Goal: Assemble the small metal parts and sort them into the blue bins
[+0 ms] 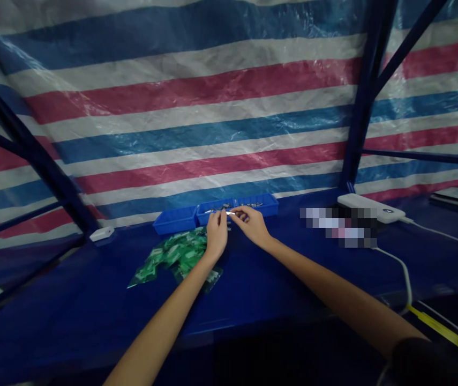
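Piece between both hands

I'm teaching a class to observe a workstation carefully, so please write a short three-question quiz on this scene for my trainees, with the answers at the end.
1. True or false: the pile of green packets lies nearer the left hand than the right hand.
2. Multiple choice: how many blue plastic bins stand in a row beyond the hands?
A) Two
B) Three
C) Five
3. Fill in the missing word: the fingertips of both hands come together at a small ____ piece.

Key: 1. True; 2. B; 3. white
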### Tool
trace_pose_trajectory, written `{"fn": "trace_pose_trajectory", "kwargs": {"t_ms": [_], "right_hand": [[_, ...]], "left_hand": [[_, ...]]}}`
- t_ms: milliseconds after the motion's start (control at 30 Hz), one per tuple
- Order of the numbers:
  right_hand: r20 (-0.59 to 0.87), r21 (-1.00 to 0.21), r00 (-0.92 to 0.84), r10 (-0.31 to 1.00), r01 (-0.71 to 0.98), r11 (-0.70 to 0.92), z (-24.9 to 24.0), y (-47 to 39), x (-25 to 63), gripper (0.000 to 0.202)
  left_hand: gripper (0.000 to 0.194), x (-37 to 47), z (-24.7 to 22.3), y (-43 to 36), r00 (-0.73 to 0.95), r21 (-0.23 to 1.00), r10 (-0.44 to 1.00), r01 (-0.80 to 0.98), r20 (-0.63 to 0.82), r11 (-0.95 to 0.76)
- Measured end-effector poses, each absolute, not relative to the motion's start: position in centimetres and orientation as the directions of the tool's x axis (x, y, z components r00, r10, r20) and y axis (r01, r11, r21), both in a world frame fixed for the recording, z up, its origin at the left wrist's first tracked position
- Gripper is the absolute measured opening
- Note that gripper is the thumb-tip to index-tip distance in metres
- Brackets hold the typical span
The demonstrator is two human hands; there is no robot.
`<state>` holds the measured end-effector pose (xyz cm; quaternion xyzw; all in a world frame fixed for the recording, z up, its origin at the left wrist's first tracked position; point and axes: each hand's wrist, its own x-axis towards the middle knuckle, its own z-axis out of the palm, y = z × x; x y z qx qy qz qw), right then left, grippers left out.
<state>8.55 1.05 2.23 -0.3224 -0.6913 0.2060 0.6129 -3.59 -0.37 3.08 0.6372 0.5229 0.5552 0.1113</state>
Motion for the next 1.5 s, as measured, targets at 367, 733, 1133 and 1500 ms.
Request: {"fn": "trace_pose_trajectory", "kwargs": {"t_ms": [367,733,1133,1500], "right_hand": [[0.728,-0.66,-0.037,0.685,0.231,0.715,1.7,0.9,8.3,0.016],[0.619,-0.75,-0.126,0.775,0.199,0.631,0.9,0.6,7.8,0.02],[0.553,-0.794,-0.145,0.821,0.207,0.572,-0.2,1.3,7.9,0.019],[0.555,-0.82,0.032,0.831,0.193,0.54,0.1,3.2,9.2,0.023]], "left_hand": [[0.029,-2.9,1.5,-0.2,-0.135,0.767,0.847,0.514,0.515,-0.384],[0.027,-3.0,2.0,-0.5,-0.203,0.799,0.838,0.477,0.506,-0.367],[0.023,-3.1,1.9,-0.4,-0.159,0.744,0.862,0.595,0.481,-0.305],[0.032,-2.8,0.7,-1.3,0.144,0.277,0.902,0.922,0.407,-0.272]]}}
